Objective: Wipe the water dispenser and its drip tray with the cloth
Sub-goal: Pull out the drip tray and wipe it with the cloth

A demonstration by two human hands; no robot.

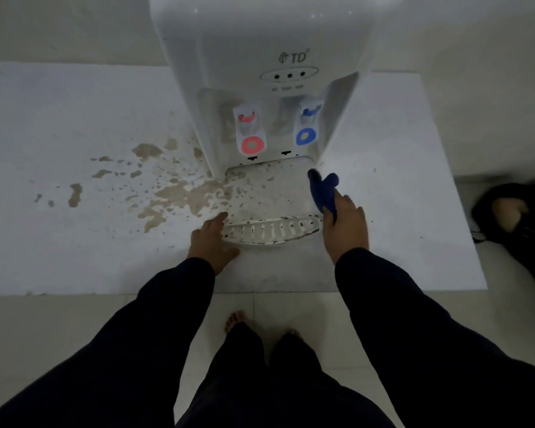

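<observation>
Two hands flanked the white slotted plastic drip tray (269, 231) at the foot of the white plastic water dispenser (260, 41). Brown and black specks lay in the tray. The left hand (212, 242) lay flat, fingers straight, against its left end. The right hand (346, 223) gripped the crumpled blue cloth (323, 189) at its right end. Brown splashes (179, 193) marked the white countertop (74, 103) alongside.

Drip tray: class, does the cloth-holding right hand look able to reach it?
Probably yes: the right hand holds the blue cloth beside the right end of the drip tray; the left hand sits at the left end, leaving its middle uncovered.
</observation>
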